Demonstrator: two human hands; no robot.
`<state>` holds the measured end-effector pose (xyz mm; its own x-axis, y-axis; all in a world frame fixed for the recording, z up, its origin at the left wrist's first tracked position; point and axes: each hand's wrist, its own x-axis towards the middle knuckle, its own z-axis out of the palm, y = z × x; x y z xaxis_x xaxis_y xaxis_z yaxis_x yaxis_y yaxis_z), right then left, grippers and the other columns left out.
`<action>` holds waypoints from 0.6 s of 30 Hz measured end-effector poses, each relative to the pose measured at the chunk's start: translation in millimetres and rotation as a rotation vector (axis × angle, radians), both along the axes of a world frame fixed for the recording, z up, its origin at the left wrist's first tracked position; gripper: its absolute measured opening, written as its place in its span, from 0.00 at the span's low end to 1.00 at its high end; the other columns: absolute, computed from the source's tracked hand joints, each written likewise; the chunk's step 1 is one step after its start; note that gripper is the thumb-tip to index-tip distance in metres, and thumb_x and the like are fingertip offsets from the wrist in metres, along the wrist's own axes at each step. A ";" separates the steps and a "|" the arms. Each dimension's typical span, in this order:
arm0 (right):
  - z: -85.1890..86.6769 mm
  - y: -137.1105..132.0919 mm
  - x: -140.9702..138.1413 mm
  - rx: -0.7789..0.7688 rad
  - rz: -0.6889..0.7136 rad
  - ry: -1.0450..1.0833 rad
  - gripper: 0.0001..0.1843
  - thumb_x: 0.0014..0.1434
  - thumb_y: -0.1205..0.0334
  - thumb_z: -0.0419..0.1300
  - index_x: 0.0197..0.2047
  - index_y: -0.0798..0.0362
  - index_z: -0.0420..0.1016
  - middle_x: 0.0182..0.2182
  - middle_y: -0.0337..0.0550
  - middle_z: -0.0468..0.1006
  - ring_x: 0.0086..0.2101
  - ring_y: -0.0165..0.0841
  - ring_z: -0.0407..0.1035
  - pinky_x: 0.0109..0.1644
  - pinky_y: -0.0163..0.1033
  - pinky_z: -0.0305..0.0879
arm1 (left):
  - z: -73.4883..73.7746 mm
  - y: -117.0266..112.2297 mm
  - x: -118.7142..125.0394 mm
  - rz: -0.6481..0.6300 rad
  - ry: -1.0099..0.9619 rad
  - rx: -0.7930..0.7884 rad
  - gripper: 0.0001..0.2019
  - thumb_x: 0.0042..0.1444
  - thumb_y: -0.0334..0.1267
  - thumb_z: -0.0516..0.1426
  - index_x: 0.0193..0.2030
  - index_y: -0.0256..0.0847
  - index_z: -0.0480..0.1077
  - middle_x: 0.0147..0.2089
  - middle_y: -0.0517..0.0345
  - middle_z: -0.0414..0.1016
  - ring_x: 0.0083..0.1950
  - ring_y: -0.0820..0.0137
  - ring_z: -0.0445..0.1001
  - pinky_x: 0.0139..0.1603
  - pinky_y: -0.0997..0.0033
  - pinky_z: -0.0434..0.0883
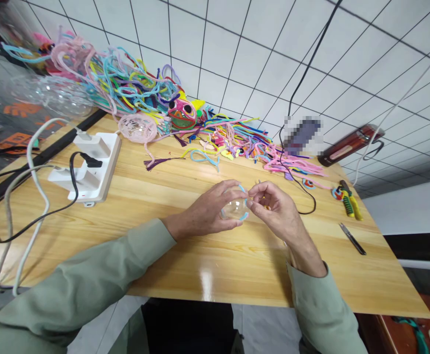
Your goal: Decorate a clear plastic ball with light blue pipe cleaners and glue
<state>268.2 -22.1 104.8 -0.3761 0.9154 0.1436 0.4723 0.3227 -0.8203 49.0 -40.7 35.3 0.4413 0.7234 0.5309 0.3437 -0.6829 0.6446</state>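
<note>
My left hand [215, 206] is curled around a clear plastic ball [233, 210], its fingers above and thumb below. A light blue pipe cleaner [243, 216] runs along the ball's right-hand edge, with parts of it behind my fingers. At that edge my right hand [274, 204] pinches the pipe cleaner between thumb and forefinger, the other fingers curled in. Both hands are just above the wooden table [170, 275]. Exactly how the strip meets the ball under my fingertips is hidden.
Colourful pipe cleaners [126, 83] heap along the wall, with a pink-faced decorated ball [182, 114] among them. A white power strip [106, 167] with cables lies left. Pliers [351, 200], a craft knife [353, 239] and a dark red flask [351, 145] are at right.
</note>
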 end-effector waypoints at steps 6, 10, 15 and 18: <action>1.0 -1.8 -4.8 0.011 -0.009 0.005 0.07 0.59 0.59 0.67 0.41 0.48 0.76 0.28 0.35 0.75 0.29 0.32 0.70 0.33 0.40 0.64 | 1.7 -1.2 0.1 -0.005 -0.008 -0.018 0.29 0.60 0.40 0.68 0.66 0.47 0.68 0.69 0.41 0.70 0.76 0.50 0.66 0.75 0.44 0.69; 5.0 -2.8 -0.3 -0.033 0.023 0.041 0.09 0.60 0.58 0.68 0.43 0.47 0.77 0.31 0.37 0.77 0.30 0.33 0.71 0.34 0.39 0.66 | -0.9 -1.6 -1.2 0.004 -0.019 0.013 0.29 0.60 0.39 0.68 0.67 0.47 0.67 0.69 0.39 0.68 0.76 0.50 0.66 0.75 0.44 0.69; 6.6 -6.6 37.8 0.038 -0.149 0.313 0.03 0.63 0.61 0.64 0.41 0.47 0.76 0.34 0.38 0.78 0.34 0.35 0.73 0.39 0.41 0.70 | -7.0 -1.0 -6.2 0.012 -0.040 0.018 0.29 0.62 0.39 0.67 0.68 0.46 0.64 0.73 0.37 0.65 0.78 0.50 0.64 0.75 0.43 0.68; -7.5 -20.4 73.6 0.105 -0.290 0.405 0.03 0.60 0.65 0.60 0.35 0.47 0.72 0.28 0.34 0.74 0.28 0.32 0.68 0.37 0.39 0.67 | -9.7 -0.6 -9.4 0.032 -0.036 0.018 0.29 0.64 0.40 0.66 0.69 0.47 0.62 0.73 0.38 0.64 0.78 0.51 0.63 0.76 0.41 0.67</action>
<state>341.8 -42.5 97.4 -0.0034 0.9467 0.3221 0.2055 0.3159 -0.9263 39.6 -41.3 25.6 0.3988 0.7270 0.5590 0.3420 -0.6835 0.6449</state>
